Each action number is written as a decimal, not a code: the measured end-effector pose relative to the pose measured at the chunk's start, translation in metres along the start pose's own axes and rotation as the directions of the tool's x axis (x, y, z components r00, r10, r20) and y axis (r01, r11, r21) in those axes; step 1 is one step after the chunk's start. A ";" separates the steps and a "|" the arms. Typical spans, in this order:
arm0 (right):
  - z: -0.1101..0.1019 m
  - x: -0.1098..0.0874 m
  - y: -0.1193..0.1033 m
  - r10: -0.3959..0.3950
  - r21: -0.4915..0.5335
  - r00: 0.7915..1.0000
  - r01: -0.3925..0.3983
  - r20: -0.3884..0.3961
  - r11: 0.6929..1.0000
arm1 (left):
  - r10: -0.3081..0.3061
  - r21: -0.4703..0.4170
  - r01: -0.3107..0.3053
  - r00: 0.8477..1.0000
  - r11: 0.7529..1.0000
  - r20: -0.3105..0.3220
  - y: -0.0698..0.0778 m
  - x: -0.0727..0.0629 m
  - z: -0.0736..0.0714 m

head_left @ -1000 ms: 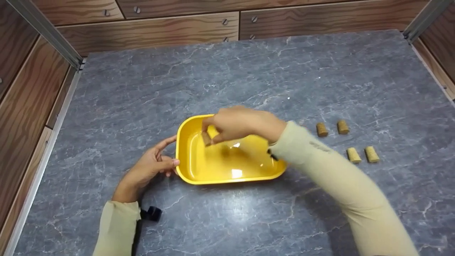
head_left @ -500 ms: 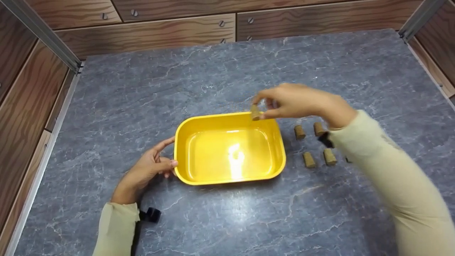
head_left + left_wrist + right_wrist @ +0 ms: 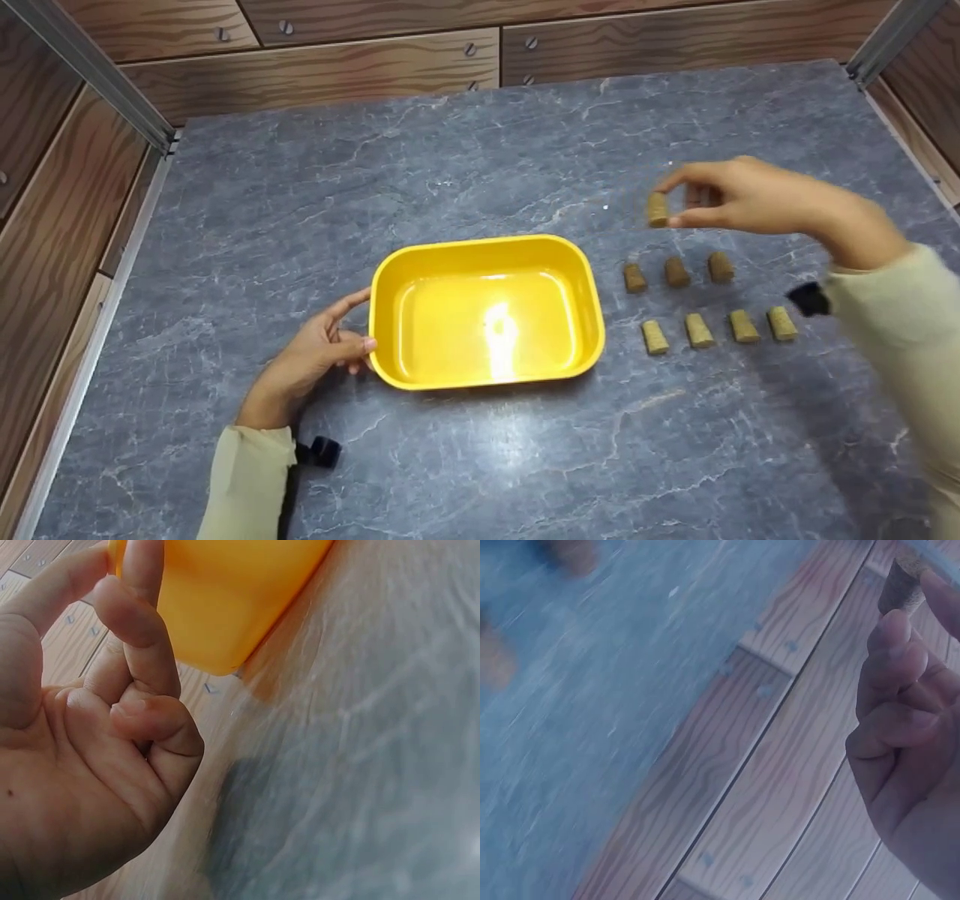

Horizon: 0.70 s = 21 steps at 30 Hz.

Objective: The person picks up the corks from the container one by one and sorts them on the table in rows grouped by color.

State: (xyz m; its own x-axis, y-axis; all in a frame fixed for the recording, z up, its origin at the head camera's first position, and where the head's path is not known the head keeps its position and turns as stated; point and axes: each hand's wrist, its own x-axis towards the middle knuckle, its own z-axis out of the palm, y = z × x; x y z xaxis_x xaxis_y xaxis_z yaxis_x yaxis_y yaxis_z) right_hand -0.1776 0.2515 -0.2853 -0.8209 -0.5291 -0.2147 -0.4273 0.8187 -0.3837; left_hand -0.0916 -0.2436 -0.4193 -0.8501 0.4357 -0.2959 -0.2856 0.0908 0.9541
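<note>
My left hand point(image 3: 319, 345) pinches the left rim of a yellow plastic tub point(image 3: 397, 367) between thumb and fingers. In the left wrist view, the thumb and forefinger of that hand meet at the tub's edge point(image 3: 115, 556), with the other fingers curled below. My right hand point(image 3: 765, 199) pinches a tapered cork stopper point(image 3: 658, 210) between thumb and fingertips. It hangs in the air above and behind the standing corks. The same cork point(image 3: 901, 586) shows at the top right of the right wrist view. Nothing lies in the tub.
Right of the tub stand several corks in two rows: darker ones point(image 3: 676, 272) behind, paler ones point(image 3: 699, 331) in front. The table point(image 3: 465, 465) has a grey marbled top. Wood-patterned panels point(image 3: 315, 75) border it at the back and sides.
My right hand has moved out of the tub to the right, carrying the cork to above the standing corks. My left hand keeps its hold on the rim.
</note>
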 end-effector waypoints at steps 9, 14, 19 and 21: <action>0.006 -0.033 0.049 0.153 -0.021 0.988 -0.154 -0.018 0.988 | 0.004 0.005 -0.004 1.000 1.000 0.002 0.000 0.002 0.001; 0.013 -0.048 0.066 0.255 -0.044 0.967 -0.255 -0.004 0.966 | 0.005 0.012 -0.005 1.000 1.000 0.003 -0.001 0.002 0.002; 0.016 -0.062 0.082 0.315 -0.055 0.949 -0.316 -0.021 0.947 | 0.005 0.011 -0.005 1.000 1.000 -0.007 -0.002 0.002 0.001; 0.017 -0.067 0.088 0.327 -0.055 0.944 -0.329 -0.044 0.943 | 0.005 0.007 -0.005 1.000 1.000 -0.007 -0.002 0.001 0.001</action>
State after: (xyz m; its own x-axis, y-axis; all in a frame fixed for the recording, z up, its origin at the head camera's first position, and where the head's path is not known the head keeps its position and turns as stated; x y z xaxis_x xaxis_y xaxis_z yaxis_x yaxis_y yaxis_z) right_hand -0.1536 0.3557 -0.3197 -0.9314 -0.2221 -0.2884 -0.1535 0.9581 -0.2420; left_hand -0.0916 -0.2422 -0.4215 -0.8547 0.4296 -0.2916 -0.2784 0.0949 0.9558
